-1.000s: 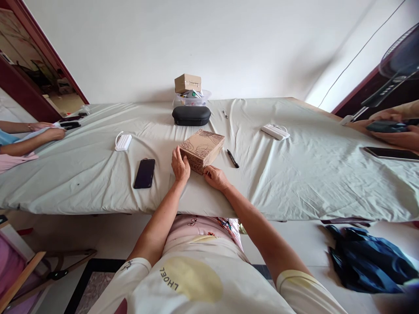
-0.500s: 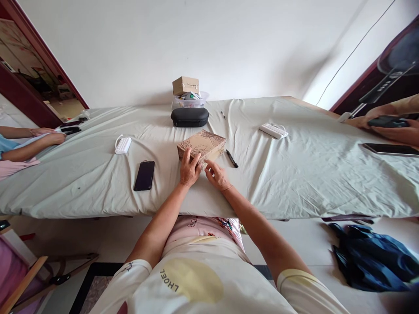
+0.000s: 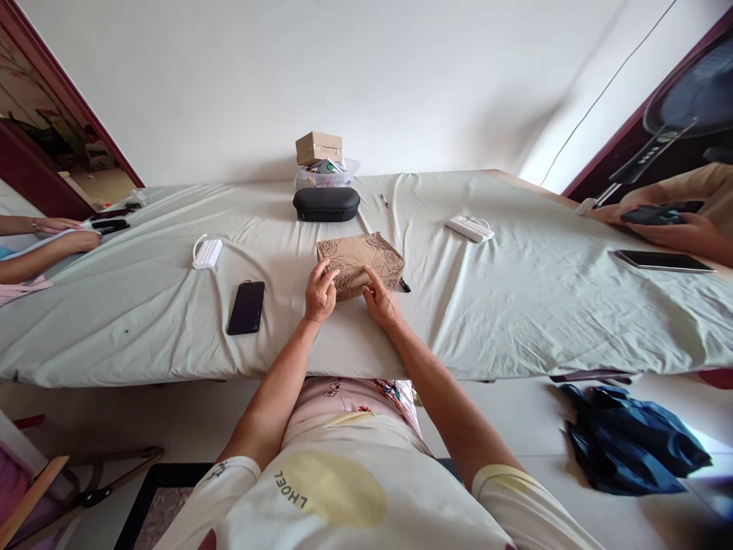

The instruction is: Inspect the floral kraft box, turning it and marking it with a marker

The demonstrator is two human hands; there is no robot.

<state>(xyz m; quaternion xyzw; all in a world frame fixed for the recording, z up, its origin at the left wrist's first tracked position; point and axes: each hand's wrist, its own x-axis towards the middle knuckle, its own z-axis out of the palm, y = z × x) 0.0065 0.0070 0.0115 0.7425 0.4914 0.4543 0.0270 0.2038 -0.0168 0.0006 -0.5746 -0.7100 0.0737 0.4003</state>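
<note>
Box (image 3: 358, 248) sits on the cloth-covered bench (image 3: 515, 305); the left hand (image 3: 321, 293), half open, touches its left edge, while the right hand (image 3: 380, 300), loosely curled, lays a forefinger on its near side. Neither grips it. Steadying seems the current step; turning it would call for a firmer hold.

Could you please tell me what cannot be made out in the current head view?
All in the head view:
Cardboard box: far side, turned away from the camera.
Black marker: partly hidden by that box.
Plastic tub: contents, partly covered by the carton above.
Dark object at right: partly covered by a co-worker's hands.
Pen-like object: too small to identify.
</note>
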